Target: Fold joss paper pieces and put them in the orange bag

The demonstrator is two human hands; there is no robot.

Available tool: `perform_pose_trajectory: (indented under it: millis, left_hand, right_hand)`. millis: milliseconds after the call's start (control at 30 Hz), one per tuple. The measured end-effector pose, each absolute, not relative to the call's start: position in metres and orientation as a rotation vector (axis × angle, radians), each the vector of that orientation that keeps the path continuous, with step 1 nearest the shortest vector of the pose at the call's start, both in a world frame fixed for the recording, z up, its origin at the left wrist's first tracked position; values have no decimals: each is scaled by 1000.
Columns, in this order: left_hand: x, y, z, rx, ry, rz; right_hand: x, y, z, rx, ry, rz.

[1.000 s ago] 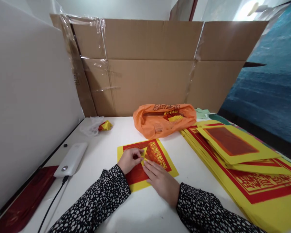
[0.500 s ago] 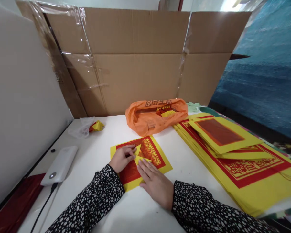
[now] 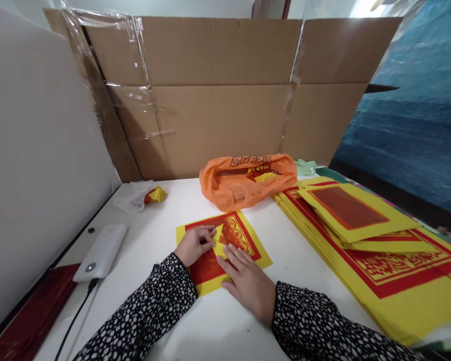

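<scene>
A small piece of yellow paper (image 3: 218, 233), folded to points, lies on a red and yellow printed paper sheet (image 3: 263, 256) on the white table. My left hand (image 3: 194, 244) pinches the left side of the folded paper between thumb and fingers. Stretched out flat, the fingers of my right hand (image 3: 250, 287) press on its lower right part and on the sheet beneath. Both hands cover much of the folded piece, so its full shape is hidden.
An orange plastic bag (image 3: 229, 194) holding folded red and yellow paper sits behind the sheet. Stacked printed sheets (image 3: 394, 316) lie at right. Leftward are a clear plastic bag (image 3: 131, 200), a folded paper piece (image 3: 158, 194) and a white power bank (image 3: 102, 250) with a cable. Cardboard (image 3: 225, 120) stands behind.
The whole view has shifted slightly, with everything appearing a little further right. My right fingers cover more of the folded paper's right point; my left hand keeps its pinch.
</scene>
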State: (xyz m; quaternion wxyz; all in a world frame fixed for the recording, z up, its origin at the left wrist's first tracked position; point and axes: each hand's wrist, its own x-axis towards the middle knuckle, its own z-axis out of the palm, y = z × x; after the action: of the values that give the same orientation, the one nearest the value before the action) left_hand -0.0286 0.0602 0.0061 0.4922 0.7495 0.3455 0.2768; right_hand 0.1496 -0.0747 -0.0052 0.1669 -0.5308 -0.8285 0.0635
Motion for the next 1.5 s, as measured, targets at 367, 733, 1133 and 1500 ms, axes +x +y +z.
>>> perform_pose_trajectory:
  millis: [367, 733, 1133, 1500]
  left_hand:
    - [-22, 53, 9, 1910, 1058, 840]
    - [-20, 59, 22, 1807, 1121, 919]
    - [-21, 41, 38, 1088, 908, 913]
    - [-21, 41, 32, 924, 938, 845]
  right_hand:
    - [144, -82, -19, -1586, -2322, 93]
    - [158, -72, 2, -1545, -2148, 246]
    - [164, -19, 19, -1250, -1716, 599]
    - [163, -23, 15, -1299, -1475, 514]
